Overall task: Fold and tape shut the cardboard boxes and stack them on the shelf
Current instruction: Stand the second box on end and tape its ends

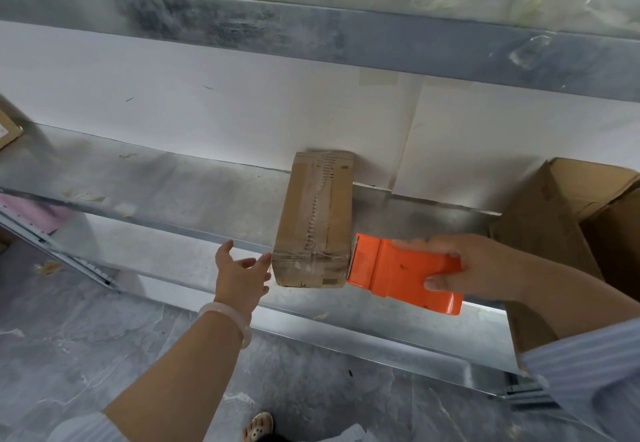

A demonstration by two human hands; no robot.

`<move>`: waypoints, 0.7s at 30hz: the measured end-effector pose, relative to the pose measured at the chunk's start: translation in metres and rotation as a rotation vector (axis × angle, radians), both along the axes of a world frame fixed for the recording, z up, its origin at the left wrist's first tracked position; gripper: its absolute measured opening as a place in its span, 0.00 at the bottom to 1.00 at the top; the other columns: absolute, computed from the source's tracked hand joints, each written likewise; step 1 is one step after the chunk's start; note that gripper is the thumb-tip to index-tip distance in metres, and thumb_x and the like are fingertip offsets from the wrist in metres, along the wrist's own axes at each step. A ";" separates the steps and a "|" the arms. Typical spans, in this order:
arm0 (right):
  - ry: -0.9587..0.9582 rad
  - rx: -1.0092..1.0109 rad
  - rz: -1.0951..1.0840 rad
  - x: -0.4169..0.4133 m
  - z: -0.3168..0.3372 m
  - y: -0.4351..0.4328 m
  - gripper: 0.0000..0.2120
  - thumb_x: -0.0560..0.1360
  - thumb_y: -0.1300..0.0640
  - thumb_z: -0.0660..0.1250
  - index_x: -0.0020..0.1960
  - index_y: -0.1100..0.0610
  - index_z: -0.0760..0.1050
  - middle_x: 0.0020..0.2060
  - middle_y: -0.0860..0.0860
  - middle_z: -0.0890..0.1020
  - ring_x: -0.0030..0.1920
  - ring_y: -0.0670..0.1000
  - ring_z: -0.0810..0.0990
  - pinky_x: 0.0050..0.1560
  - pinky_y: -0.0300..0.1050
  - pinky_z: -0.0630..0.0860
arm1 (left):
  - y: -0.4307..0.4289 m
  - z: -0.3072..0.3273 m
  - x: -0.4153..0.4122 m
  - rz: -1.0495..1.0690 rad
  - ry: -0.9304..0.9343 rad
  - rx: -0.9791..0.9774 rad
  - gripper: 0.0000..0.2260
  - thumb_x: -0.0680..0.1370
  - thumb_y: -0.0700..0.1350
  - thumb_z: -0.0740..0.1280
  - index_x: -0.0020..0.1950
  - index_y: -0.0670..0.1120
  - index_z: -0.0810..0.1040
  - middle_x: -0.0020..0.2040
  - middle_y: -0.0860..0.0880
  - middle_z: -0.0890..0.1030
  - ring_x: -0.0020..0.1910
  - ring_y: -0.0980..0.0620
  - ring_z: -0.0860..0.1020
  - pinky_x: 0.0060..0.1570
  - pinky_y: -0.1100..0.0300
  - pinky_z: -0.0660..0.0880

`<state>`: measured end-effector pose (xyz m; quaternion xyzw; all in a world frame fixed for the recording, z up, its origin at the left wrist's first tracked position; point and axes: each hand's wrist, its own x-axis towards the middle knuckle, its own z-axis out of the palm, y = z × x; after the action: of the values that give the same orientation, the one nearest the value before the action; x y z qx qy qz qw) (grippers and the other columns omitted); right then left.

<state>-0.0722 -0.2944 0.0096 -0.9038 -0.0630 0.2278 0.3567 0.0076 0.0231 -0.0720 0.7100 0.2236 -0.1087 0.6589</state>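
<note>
A long, narrow cardboard box point(317, 220), taped shut along its top seam, lies on the metal shelf point(194, 192) with its far end against the white wall. My left hand point(239, 270) is open, fingers spread, with the fingertips at the box's near left corner. My right hand point(474, 265) grips an orange tape dispenser point(401, 273), whose blade end touches the box's near right side.
A large open cardboard carton point(554, 220) stands at the right end of the shelf. Another box's corner point(8, 130) shows at the far left. A higher metal shelf point(346, 33) runs above. The grey marbled floor point(104, 337) lies below.
</note>
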 end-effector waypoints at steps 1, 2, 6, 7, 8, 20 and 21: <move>-0.003 -0.001 -0.001 0.000 0.001 0.001 0.28 0.72 0.45 0.71 0.59 0.17 0.63 0.63 0.30 0.73 0.59 0.35 0.76 0.51 0.27 0.74 | 0.003 -0.003 0.002 -0.010 -0.031 0.083 0.31 0.78 0.42 0.70 0.76 0.50 0.58 0.59 0.44 0.76 0.53 0.45 0.79 0.56 0.46 0.78; -0.005 -0.007 -0.003 0.000 0.001 0.001 0.28 0.72 0.45 0.71 0.61 0.19 0.63 0.63 0.31 0.73 0.59 0.36 0.76 0.53 0.27 0.74 | 0.004 0.000 0.002 -0.010 -0.103 0.200 0.28 0.79 0.42 0.68 0.76 0.49 0.61 0.60 0.46 0.76 0.56 0.46 0.78 0.59 0.46 0.77; 0.008 0.010 -0.018 0.000 -0.001 0.000 0.28 0.73 0.47 0.71 0.65 0.25 0.64 0.63 0.33 0.74 0.60 0.36 0.76 0.54 0.28 0.74 | -0.017 0.020 0.003 -0.283 -0.737 0.625 0.19 0.83 0.46 0.59 0.74 0.47 0.67 0.65 0.51 0.76 0.64 0.53 0.71 0.67 0.58 0.66; 0.014 0.010 -0.016 0.000 0.000 0.001 0.28 0.72 0.45 0.71 0.64 0.24 0.64 0.64 0.33 0.74 0.60 0.38 0.76 0.55 0.29 0.75 | -0.026 0.020 0.006 -0.480 -0.883 0.741 0.20 0.83 0.49 0.56 0.75 0.47 0.67 0.67 0.51 0.75 0.68 0.52 0.70 0.69 0.58 0.64; 0.017 0.008 -0.016 0.000 0.000 0.001 0.27 0.71 0.43 0.70 0.63 0.21 0.64 0.64 0.33 0.74 0.61 0.39 0.76 0.56 0.31 0.75 | -0.034 0.020 0.010 -0.687 -0.958 0.861 0.22 0.83 0.53 0.53 0.76 0.49 0.66 0.71 0.51 0.73 0.72 0.50 0.67 0.71 0.55 0.62; 0.054 -0.035 0.015 -0.008 0.008 -0.012 0.28 0.72 0.45 0.70 0.67 0.28 0.64 0.59 0.24 0.73 0.59 0.30 0.74 0.53 0.26 0.72 | -0.050 0.009 0.024 -1.161 -0.805 1.263 0.30 0.75 0.62 0.27 0.78 0.61 0.42 0.80 0.59 0.47 0.79 0.53 0.47 0.77 0.49 0.47; 0.059 -0.056 0.025 -0.010 0.009 -0.014 0.29 0.73 0.46 0.71 0.67 0.27 0.63 0.57 0.21 0.72 0.58 0.29 0.74 0.52 0.26 0.73 | -0.049 0.009 0.025 -1.163 -0.814 1.257 0.31 0.75 0.62 0.25 0.78 0.61 0.42 0.80 0.58 0.47 0.79 0.53 0.47 0.77 0.50 0.47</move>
<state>-0.0825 -0.3084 0.0190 -0.9055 -0.0571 0.2605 0.3300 0.0321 -0.0259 -0.0633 0.9183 -0.3944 -0.0236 0.0260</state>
